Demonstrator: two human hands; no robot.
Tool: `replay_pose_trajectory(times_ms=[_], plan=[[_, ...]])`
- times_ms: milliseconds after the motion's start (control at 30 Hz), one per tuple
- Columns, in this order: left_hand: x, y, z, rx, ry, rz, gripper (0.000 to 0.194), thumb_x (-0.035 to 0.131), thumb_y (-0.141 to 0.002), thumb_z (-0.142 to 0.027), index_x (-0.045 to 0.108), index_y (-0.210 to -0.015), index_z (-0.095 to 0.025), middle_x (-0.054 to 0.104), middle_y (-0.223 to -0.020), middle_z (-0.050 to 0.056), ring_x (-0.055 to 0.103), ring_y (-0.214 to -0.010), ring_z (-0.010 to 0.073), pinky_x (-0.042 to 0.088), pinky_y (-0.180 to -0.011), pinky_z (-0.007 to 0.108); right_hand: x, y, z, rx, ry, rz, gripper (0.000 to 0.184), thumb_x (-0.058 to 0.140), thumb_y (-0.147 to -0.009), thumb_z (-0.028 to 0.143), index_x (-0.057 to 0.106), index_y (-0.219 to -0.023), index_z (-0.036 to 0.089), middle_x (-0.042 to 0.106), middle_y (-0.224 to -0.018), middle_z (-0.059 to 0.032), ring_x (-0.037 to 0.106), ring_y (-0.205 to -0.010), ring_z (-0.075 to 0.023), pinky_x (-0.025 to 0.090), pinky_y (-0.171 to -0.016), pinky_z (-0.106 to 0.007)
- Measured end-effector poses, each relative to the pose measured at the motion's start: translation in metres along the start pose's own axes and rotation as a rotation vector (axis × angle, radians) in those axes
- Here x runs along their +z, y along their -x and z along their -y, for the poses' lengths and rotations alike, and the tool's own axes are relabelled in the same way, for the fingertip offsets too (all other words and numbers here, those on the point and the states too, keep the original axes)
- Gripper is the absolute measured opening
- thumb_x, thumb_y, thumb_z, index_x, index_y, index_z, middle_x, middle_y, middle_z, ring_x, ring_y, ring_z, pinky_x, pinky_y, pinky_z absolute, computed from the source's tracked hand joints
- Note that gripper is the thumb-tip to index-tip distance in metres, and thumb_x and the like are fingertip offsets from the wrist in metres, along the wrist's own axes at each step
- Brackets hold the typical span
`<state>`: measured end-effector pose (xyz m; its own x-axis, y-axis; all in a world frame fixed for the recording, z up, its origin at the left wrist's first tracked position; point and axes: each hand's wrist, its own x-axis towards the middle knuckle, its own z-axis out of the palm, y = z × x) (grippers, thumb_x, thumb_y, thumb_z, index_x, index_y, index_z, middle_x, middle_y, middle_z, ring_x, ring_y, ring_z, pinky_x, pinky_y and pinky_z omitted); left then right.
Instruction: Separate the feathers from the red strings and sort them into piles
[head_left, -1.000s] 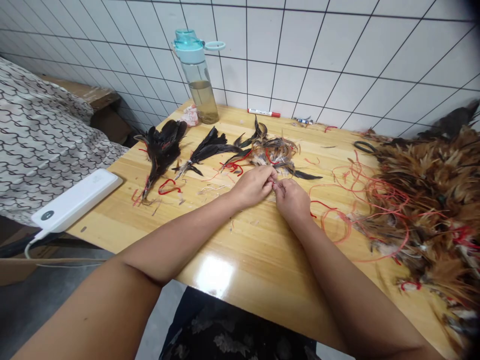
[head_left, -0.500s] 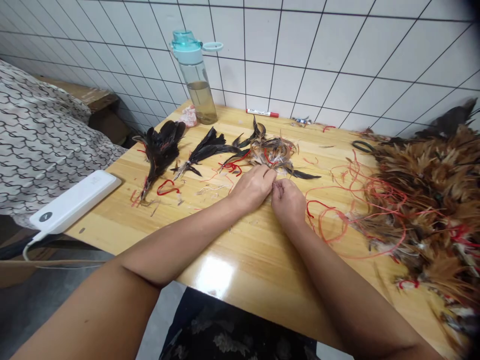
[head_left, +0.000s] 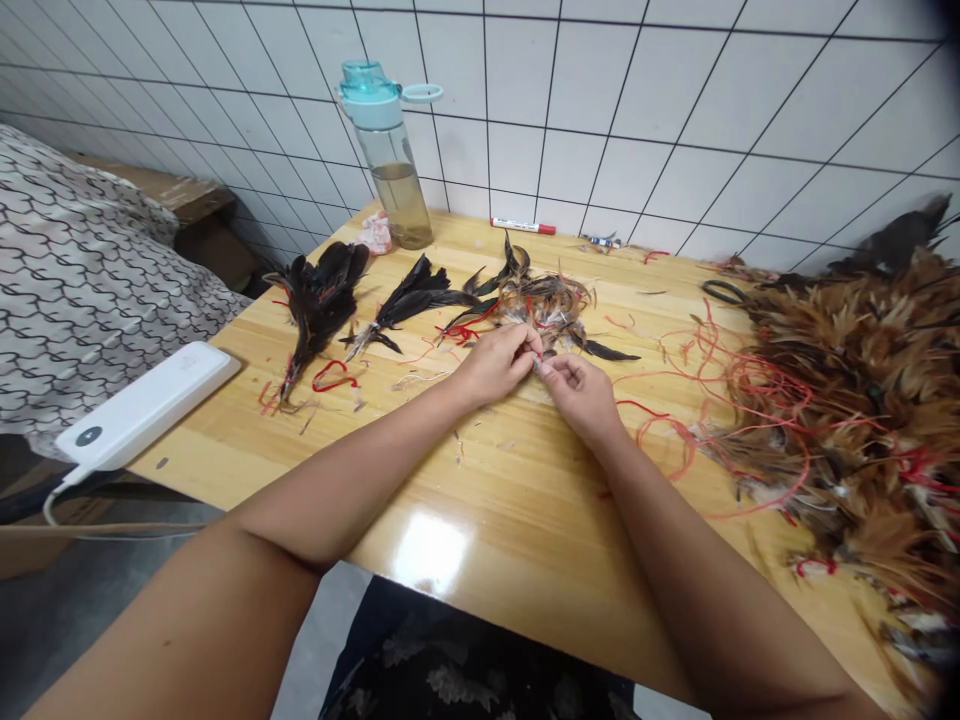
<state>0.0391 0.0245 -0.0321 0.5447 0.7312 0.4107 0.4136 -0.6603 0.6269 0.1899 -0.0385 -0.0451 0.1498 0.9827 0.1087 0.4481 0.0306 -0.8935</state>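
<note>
My left hand point(head_left: 501, 364) is closed in a pinch just in front of the brown and black feathers point(head_left: 544, 298) at the middle of the table. Opposite it, my right hand point(head_left: 581, 396) pinches too, its fingertips meeting the left ones. Between them show small pale feather quills point(head_left: 538, 364) with a touch of red; the fingers hide most of them. Left of the hands lie a black feather bundle point(head_left: 412, 296) and a larger dark feather bundle point(head_left: 319, 300), stems toward me. Red thread point(head_left: 461, 332) runs beside the central feathers.
A big heap of brown feathers point(head_left: 862, 400) covers the table's right side, with loose red string point(head_left: 772, 385) beside it. At the back stand a water bottle point(head_left: 401, 190) and a red-capped marker point(head_left: 523, 227). A white power bank point(head_left: 150, 405) overhangs the left edge, its cable attached.
My hands have turned and lifted their knuckles, so the pinching fingertips and the small pale bit between them now show. My right hand has shifted slightly outward. The surrounding feathers stay put.
</note>
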Motion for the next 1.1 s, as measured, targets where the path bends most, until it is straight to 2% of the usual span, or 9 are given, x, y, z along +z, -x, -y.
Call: replay_pose_trajectory(times_ms=[100, 200, 267, 367, 533, 667, 867, 1100], plan=[[-0.003, -0.002, 0.004, -0.021, 0.066, 0.014, 0.011, 0.050, -0.082, -0.013, 0.059, -0.086, -0.015, 0.061, -0.078, 0.000, 0.052, -0.070, 0.0105, 0.039, -0.068, 0.023, -0.005, -0.006, -0.003, 0.049, -0.218, -0.036, 0.029, 0.060, -0.075, 0.046, 0.064, -0.080, 0.018, 0.059, -0.064, 0.0015, 0.049, -0.057, -0.0112, 0.040, -0.057, -0.024], [-0.006, -0.003, 0.003, 0.016, 0.091, 0.055, 0.010, 0.050, -0.082, -0.013, 0.060, -0.086, -0.015, 0.061, -0.077, 0.000, 0.052, -0.069, 0.0100, 0.039, -0.069, 0.022, -0.007, -0.010, -0.006, 0.080, -0.300, -0.063, 0.030, 0.062, -0.072, 0.045, 0.065, -0.083, 0.017, 0.061, -0.068, 0.0005, 0.050, -0.059, -0.0111, 0.042, -0.059, -0.024], [-0.006, -0.002, 0.002, 0.046, 0.093, 0.084, 0.011, 0.050, -0.082, -0.013, 0.060, -0.086, -0.015, 0.061, -0.078, 0.001, 0.053, -0.071, 0.0102, 0.040, -0.071, 0.022, -0.006, -0.011, -0.007, 0.071, -0.265, -0.084, 0.028, 0.062, -0.072, 0.043, 0.066, -0.082, 0.018, 0.060, -0.067, 0.0006, 0.049, -0.058, -0.0114, 0.041, -0.058, -0.024], [-0.006, -0.001, 0.001, 0.093, 0.064, 0.104, 0.012, 0.050, -0.083, -0.012, 0.061, -0.085, -0.015, 0.063, -0.081, 0.002, 0.055, -0.075, 0.0114, 0.041, -0.074, 0.023, -0.004, -0.009, -0.009, -0.002, -0.069, -0.120, 0.021, 0.060, -0.074, 0.038, 0.067, -0.078, 0.019, 0.055, -0.061, 0.0018, 0.045, -0.055, -0.0118, 0.040, -0.057, -0.025], [-0.003, 0.000, 0.004, 0.170, 0.002, 0.113, 0.014, 0.049, -0.084, -0.010, 0.061, -0.086, -0.016, 0.064, -0.086, 0.004, 0.057, -0.082, 0.0130, 0.042, -0.079, 0.024, -0.003, -0.009, -0.009, -0.114, 0.140, -0.123, 0.018, 0.057, -0.076, 0.031, 0.070, -0.080, 0.019, 0.056, -0.065, 0.0003, 0.046, -0.058, -0.0132, 0.041, -0.061, -0.026], [-0.004, -0.001, 0.004, 0.168, 0.010, 0.100, 0.014, 0.050, -0.083, -0.009, 0.061, -0.084, -0.016, 0.064, -0.085, 0.004, 0.057, -0.083, 0.0132, 0.043, -0.079, 0.025, -0.003, -0.009, -0.009, -0.147, 0.177, -0.071, 0.019, 0.059, -0.076, 0.031, 0.071, -0.085, 0.019, 0.054, -0.065, 0.0006, 0.045, -0.057, -0.0131, 0.040, -0.061, -0.027], [-0.005, -0.002, 0.003, 0.142, 0.049, 0.116, 0.013, 0.051, -0.081, -0.008, 0.062, -0.082, -0.016, 0.063, -0.082, 0.003, 0.056, -0.081, 0.0126, 0.042, -0.077, 0.024, -0.003, -0.008, -0.009, -0.175, 0.205, -0.059, 0.014, 0.058, -0.077, 0.028, 0.069, -0.079, 0.020, 0.052, -0.066, 0.0003, 0.046, -0.061, -0.0142, 0.040, -0.064, -0.027], [-0.005, -0.001, 0.003, 0.098, 0.118, 0.099, 0.010, 0.054, -0.080, -0.011, 0.063, -0.082, -0.015, 0.063, -0.080, 0.001, 0.055, -0.075, 0.0108, 0.040, -0.072, 0.023, -0.002, -0.012, -0.017, -0.147, 0.106, -0.043, 0.015, 0.057, -0.077, 0.033, 0.064, -0.079, 0.020, 0.050, -0.064, 0.0019, 0.045, -0.060, -0.0136, 0.038, -0.059, -0.026]])
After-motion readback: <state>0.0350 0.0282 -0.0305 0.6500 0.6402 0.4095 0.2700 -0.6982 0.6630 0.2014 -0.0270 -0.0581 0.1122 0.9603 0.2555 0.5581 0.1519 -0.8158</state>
